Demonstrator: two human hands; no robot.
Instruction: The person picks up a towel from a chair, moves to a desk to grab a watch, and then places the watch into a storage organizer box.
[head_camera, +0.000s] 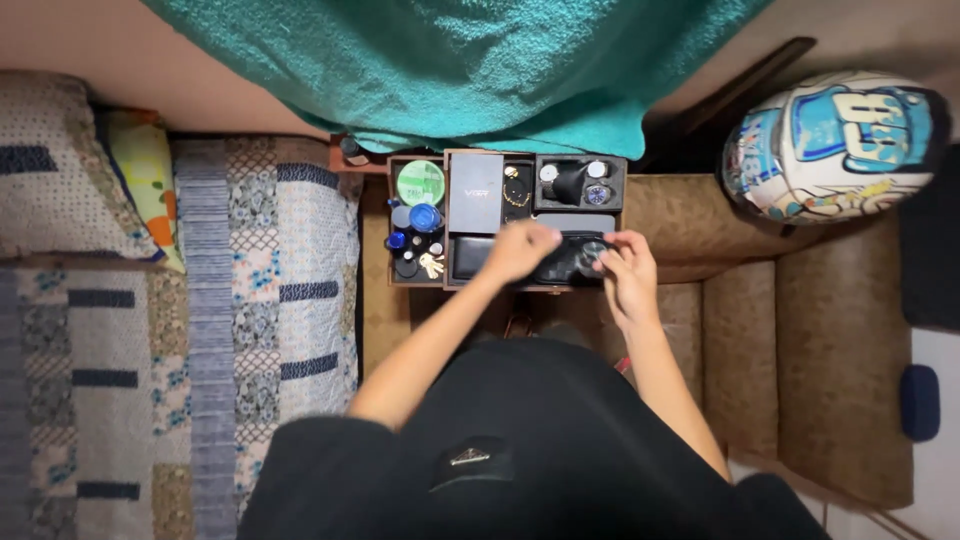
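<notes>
A brown wooden organiser tray (445, 215) with several compartments stands in front of me. My left hand (520, 250) and my right hand (628, 272) both rest on a dark, glossy pair of sunglasses (570, 258) in the tray's front right compartment. My left hand is closed over the left end, and my right hand pinches the right end by the lens. Behind it lies a grey case (577, 222). A black box (476, 192) and a black wallet (470, 256) fill the middle part.
Watches on a black cushion (580, 182) sit at the back right, a green round tin (420, 182), blue caps and keys (432, 265) at the left. A patchwork quilt (200, 320) covers the bed on the left, a teal towel (470, 60) hangs above, a painted helmet (835, 145) lies right.
</notes>
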